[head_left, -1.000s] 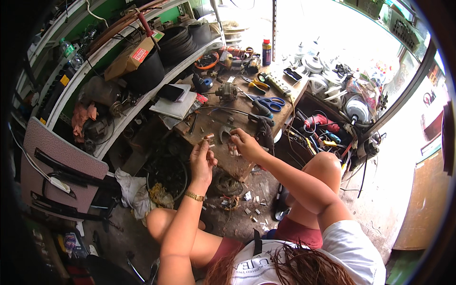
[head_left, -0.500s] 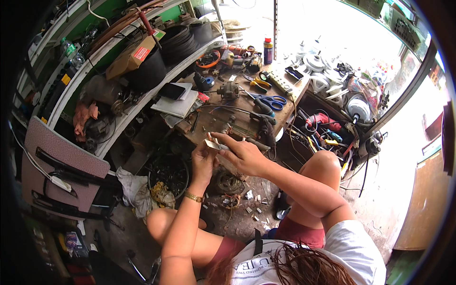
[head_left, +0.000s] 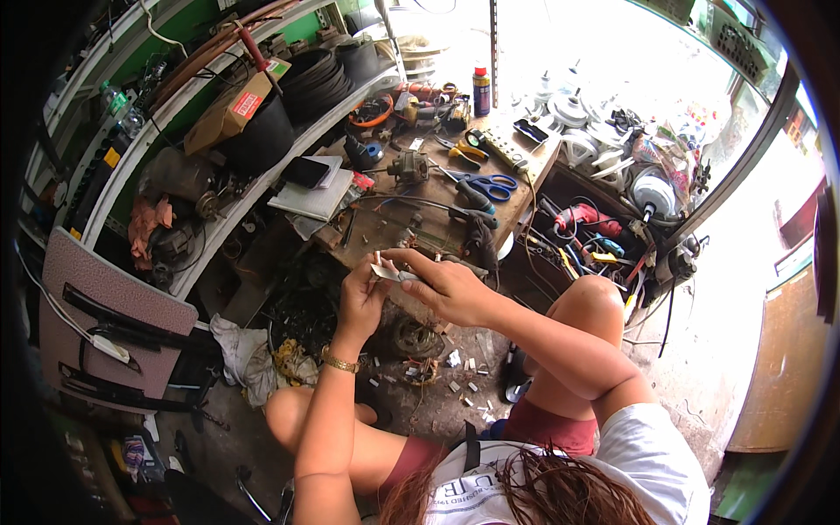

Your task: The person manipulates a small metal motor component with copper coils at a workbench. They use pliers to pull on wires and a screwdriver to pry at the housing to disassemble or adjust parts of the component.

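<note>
In front of the workbench's near edge, my two hands meet over a small flat whitish piece (head_left: 386,273). My left hand (head_left: 360,297), with a gold-coloured band (head_left: 339,360) at its wrist, is closed at the piece's left end. From the other side, my right hand (head_left: 444,287) pinches it between thumb and fingers. Some fingertips are hidden, and the exact kind of the piece does not show. Below lie a coil of wire (head_left: 416,336) and several small white bits (head_left: 470,387) on the floor.
The workbench (head_left: 376,234) bears a small motor (head_left: 409,166), blue-handled scissors (head_left: 492,185), yellow-handled pliers (head_left: 466,155), a power strip (head_left: 500,150) and a notebook (head_left: 308,197) with a phone (head_left: 305,172). A tool box (head_left: 560,254) stands right; a loaded shelf (head_left: 236,188) runs left.
My left wrist has shifted slightly left, and the whitish piece slants a little differently. Both hands keep their grip. The whole scene sits slightly further left in the picture.
</note>
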Available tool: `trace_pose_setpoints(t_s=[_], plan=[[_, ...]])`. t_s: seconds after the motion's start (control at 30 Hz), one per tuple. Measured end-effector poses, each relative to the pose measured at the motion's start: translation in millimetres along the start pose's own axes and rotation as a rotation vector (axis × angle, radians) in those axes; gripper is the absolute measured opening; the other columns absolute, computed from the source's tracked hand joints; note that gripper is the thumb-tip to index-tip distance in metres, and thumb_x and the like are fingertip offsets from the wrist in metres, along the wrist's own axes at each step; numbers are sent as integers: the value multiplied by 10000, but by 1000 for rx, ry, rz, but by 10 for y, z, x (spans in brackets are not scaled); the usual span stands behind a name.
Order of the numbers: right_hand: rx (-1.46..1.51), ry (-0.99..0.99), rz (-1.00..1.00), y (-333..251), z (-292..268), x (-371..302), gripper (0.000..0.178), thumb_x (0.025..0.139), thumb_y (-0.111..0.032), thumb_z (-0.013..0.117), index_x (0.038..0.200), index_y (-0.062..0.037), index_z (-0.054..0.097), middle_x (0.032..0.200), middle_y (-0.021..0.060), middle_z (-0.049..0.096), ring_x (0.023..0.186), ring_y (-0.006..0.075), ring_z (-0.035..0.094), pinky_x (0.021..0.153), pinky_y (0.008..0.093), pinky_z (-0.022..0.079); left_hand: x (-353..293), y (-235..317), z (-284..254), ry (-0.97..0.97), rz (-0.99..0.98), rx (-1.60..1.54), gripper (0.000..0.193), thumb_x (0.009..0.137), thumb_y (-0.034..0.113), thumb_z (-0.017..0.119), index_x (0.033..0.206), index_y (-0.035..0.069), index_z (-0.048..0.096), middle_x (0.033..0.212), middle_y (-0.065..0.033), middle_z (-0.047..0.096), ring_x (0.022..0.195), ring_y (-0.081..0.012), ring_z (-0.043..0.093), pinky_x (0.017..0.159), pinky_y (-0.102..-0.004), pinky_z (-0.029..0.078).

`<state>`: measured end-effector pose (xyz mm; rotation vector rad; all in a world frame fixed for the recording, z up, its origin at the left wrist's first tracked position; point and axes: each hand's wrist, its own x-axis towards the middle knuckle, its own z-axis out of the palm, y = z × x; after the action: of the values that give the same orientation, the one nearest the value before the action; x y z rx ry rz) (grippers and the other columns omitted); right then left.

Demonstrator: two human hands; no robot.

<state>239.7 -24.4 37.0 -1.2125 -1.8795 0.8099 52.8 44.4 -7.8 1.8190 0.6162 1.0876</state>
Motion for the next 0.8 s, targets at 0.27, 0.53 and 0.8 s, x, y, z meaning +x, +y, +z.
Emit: trace_pose_setpoints(t_s=[0.27,0.53,0.8], plan=[[-30,-46,70,-59,-9,-13,461,956,-244,483,1388,-141,357,979,245,616,892,414,621,774,493,452,-12,83,-47,-26,35,215,237,998,221,506,978,-1,584,883,-110,605,807,-230,617,735,-320,474],[-55,-88,103,-116,-12,-8,449,959,-237,481,1378,-127,361,1025,245,617,936,420,615,807,493,457,-54,78,-33,41,19,172,306,1008,287,492,960,-1,583,860,-86,594,758,-196,598,677,-304,464],[-34,-70,65,-85,3,-17,434,974,-254,470,1371,-120,357,1083,237,607,979,414,612,840,480,462,-55,73,-23,38,23,172,317,1015,297,476,947,7,583,840,-71,586,731,-173,581,654,-290,455]])
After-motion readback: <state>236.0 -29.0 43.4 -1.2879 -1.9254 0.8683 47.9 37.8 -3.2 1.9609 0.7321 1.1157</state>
